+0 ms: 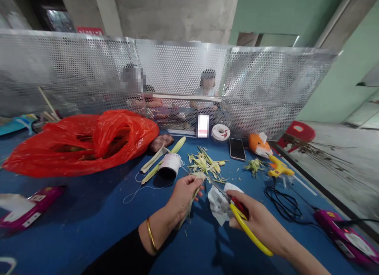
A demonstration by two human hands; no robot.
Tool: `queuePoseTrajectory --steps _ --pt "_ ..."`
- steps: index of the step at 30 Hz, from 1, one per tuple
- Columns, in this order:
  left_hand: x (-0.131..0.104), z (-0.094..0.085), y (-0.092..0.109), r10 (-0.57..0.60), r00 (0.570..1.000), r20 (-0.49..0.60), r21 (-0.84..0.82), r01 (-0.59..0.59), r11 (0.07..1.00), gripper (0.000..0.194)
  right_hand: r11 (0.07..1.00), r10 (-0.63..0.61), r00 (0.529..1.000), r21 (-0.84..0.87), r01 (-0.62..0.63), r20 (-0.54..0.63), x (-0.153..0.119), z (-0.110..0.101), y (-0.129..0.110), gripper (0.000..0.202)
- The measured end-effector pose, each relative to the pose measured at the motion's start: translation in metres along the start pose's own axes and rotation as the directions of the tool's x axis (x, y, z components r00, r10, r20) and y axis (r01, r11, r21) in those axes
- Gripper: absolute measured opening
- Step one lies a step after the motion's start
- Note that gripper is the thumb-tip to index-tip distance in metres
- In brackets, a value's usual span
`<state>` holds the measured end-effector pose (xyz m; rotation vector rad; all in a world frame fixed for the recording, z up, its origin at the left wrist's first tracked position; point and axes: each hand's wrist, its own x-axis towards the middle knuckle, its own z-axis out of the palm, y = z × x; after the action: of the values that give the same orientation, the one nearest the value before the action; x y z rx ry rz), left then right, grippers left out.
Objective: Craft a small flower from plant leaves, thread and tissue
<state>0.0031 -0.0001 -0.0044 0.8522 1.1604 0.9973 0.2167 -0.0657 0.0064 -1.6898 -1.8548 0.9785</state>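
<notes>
My left hand (186, 192), with a gold bangle at the wrist, pinches a pale, flat strip of plant leaf or husk (194, 195). Yellow-and-red-handled scissors (241, 219) are gripped in my right hand (256, 215), their blades pointing at the held strip; whether they touch it I cannot tell. Under the scissors lies a crumpled white tissue (217, 204). Just beyond my hands is a heap of yellow-green leaf trimmings (207, 162). A spool of white thread (171, 165) lies to the left, its loose end trailing, by longer pale-green leaf pieces (178, 145).
A large red plastic bag (130, 134) fills the left. At right are a phone (237, 149), an orange tissue pack (259, 144), a yellow glue gun (280, 167) with black cable and a purple power strip (345, 233). A perforated metal screen (183, 65) stands behind, people beyond it.
</notes>
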Motion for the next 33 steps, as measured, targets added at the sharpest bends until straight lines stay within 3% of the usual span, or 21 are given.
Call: queuePoseTrajectory --steps 14,28,33 --pt "0.0 0.002 -0.008 -0.039 0.998 0.045 0.046 0.037 0.998 0.015 1.0 -0.008 1.0 -0.012 0.008 0.024 0.003 0.011 -0.002 0.063" --pt "0.002 0.0 -0.007 -0.084 0.995 0.047 0.045 0.082 0.996 0.019 0.995 -0.092 0.996 0.031 0.092 0.01 0.005 0.018 0.003 0.028" --pt "0.0 0.001 -0.006 -0.118 0.991 0.069 0.076 0.113 0.991 0.014 0.99 -0.126 0.992 -0.065 0.125 -0.001 0.0 0.012 0.007 0.034"
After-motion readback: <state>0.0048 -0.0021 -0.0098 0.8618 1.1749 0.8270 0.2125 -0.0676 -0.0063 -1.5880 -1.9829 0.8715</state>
